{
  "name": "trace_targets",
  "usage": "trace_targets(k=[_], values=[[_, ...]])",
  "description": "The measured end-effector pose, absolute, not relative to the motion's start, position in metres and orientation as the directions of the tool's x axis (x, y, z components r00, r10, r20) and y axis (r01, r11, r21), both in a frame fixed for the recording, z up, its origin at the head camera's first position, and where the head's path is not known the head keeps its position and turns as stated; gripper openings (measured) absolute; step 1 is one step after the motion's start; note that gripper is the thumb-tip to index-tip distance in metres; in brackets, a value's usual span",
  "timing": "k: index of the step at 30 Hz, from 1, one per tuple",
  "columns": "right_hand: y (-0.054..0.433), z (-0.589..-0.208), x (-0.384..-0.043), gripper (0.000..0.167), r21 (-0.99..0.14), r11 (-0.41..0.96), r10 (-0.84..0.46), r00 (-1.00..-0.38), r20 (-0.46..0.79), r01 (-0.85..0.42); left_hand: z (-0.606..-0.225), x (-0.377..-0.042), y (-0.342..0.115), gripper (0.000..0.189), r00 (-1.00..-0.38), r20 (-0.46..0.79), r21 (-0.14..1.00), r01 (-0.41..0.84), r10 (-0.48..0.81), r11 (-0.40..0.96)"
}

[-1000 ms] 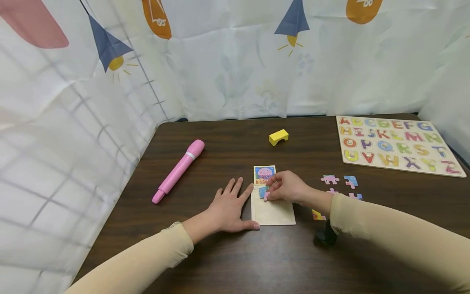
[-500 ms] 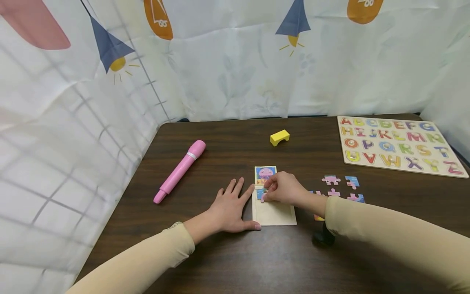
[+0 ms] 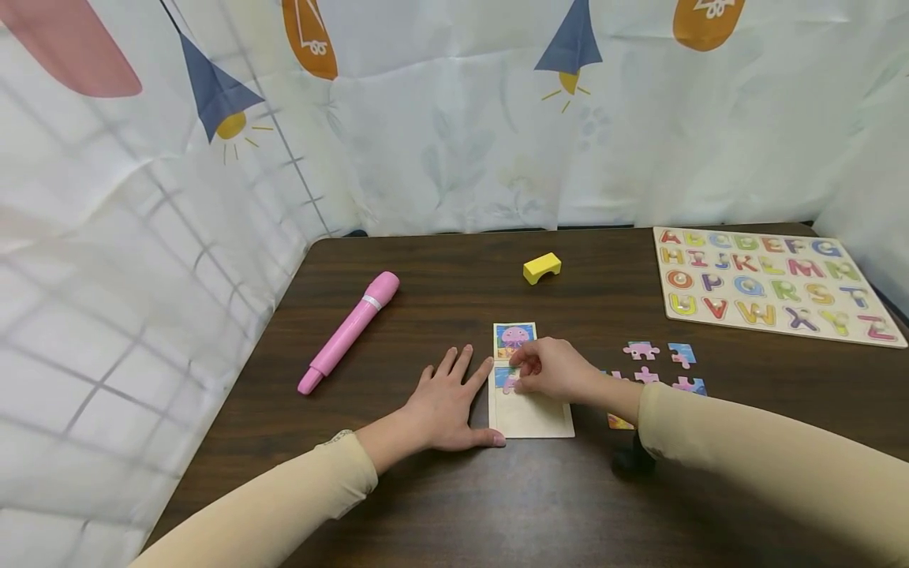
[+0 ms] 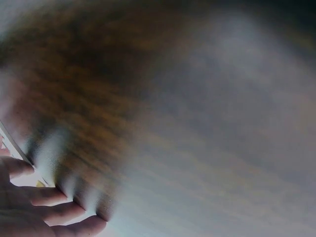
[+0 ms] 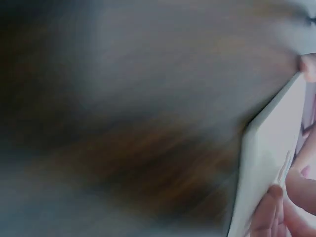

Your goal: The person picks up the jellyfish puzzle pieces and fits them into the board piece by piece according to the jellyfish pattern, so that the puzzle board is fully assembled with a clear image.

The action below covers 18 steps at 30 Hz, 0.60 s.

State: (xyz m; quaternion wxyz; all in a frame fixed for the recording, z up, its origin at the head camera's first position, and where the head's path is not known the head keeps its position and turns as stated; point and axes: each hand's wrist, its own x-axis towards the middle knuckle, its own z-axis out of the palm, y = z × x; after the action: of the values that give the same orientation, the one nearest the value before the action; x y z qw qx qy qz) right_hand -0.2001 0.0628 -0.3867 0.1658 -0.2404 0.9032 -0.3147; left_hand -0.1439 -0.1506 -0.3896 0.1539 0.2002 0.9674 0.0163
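Observation:
A pale wooden puzzle board (image 3: pixel 534 416) lies flat on the dark table, with a small pink jellyfish picture (image 3: pixel 514 337) in its top strip. My left hand (image 3: pixel 446 414) is spread flat beside it, index fingertip and thumb tip at the board's left edge. With thumb and fingers, my right hand (image 3: pixel 557 371) pinches a blue and pink puzzle piece (image 3: pixel 503 379) low in the upper left corner of the board's recess; the fingers hide its right part. The right wrist view shows those fingers (image 5: pixel 270 212) close over the board's surface.
Several loose puzzle pieces (image 3: pixel 641 350) lie right of the board, some partly behind the right forearm. An alphabet board (image 3: pixel 777 284) sits at the back right, a yellow arch block (image 3: pixel 542 268) at the back middle. A pink toy microphone (image 3: pixel 348 334) lies left.
My right hand has shifted the puzzle piece slightly left and turned it to line up with the recess corner. The left hand stays in place.

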Motion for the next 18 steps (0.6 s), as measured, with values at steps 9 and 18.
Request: trace_targets(k=[9, 18], values=[[0.092, -0.386, -0.185, 0.042, -0.169, 0.518, -0.85, -0.527, 0.01, -0.839, -0.389, -0.145, -0.15, 0.11, -0.87, -0.3, 0.103, 0.379, 0.392, 0.92], [0.098, -0.385, -0.183, 0.057, -0.121, 0.5, -0.863, -0.482, -0.152, -0.857, -0.39, -0.144, -0.149, 0.11, -0.869, -0.303, 0.104, 0.378, 0.391, 0.92]])
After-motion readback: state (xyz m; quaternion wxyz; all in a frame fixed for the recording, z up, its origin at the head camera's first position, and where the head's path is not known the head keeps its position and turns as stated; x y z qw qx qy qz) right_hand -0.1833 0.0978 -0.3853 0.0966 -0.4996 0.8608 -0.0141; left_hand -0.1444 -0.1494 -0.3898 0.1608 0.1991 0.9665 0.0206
